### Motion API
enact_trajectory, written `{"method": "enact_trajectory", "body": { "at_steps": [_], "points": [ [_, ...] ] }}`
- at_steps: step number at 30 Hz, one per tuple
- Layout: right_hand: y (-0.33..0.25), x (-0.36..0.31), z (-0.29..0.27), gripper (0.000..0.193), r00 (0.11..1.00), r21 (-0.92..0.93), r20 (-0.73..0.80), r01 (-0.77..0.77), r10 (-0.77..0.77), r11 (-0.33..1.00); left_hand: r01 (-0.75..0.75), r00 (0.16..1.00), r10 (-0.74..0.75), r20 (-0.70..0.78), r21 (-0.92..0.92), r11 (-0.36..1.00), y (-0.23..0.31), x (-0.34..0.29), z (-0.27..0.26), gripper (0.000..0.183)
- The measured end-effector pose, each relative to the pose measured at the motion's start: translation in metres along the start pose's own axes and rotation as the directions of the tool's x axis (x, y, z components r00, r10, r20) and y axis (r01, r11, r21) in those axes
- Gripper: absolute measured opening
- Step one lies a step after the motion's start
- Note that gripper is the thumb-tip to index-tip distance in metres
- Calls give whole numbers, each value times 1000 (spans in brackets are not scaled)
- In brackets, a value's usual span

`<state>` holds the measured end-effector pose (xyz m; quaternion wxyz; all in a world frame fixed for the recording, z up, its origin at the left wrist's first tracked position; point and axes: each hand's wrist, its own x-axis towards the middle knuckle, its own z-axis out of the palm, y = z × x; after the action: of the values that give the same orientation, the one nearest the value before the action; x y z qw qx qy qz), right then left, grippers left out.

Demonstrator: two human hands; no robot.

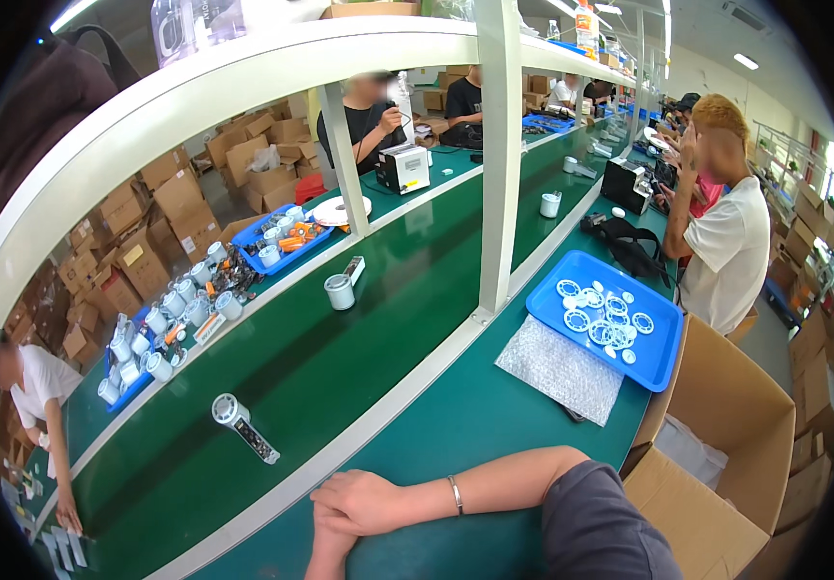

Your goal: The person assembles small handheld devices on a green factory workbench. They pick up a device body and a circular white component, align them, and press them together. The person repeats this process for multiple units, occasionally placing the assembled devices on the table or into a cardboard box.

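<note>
My right hand [364,501] rests on the green table, its fingers folded over my left hand [332,539]. A silver bracelet [456,495] circles my right wrist. Most of my left hand is covered, so its fingers do not show. Past the metal rail, the nearest object on the green conveyor belt is a white cylindrical device with a long dark panel [243,427], lying on its side. Farther along the belt stands another white cylinder device [340,290]. Neither hand touches these devices.
To my right, a blue tray [663,353] holds white rings and discs, beside bubble wrap [560,372] and an open cardboard box [721,406]. A white post [500,155] rises from the table edge. Across the belt, blue trays [282,263] hold white cylinders; several people work nearby.
</note>
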<state>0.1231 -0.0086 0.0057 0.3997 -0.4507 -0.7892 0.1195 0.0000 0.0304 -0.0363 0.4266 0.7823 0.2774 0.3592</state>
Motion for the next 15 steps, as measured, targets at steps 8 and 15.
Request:
{"method": "enact_trajectory", "body": {
  "at_steps": [8, 15],
  "points": [
    [1, -1, 2, 36, 999, -22, -34, 26, -27, 999, 15, 1000, -15, 7, -32, 999, 5, -1, 1, 17],
    [-1, -1, -1, 37, 1000, 10, -13, 14, -14, 1000, 24, 1000, -24, 6, -51, 998, 6, 0, 2, 17]
  ]
}}
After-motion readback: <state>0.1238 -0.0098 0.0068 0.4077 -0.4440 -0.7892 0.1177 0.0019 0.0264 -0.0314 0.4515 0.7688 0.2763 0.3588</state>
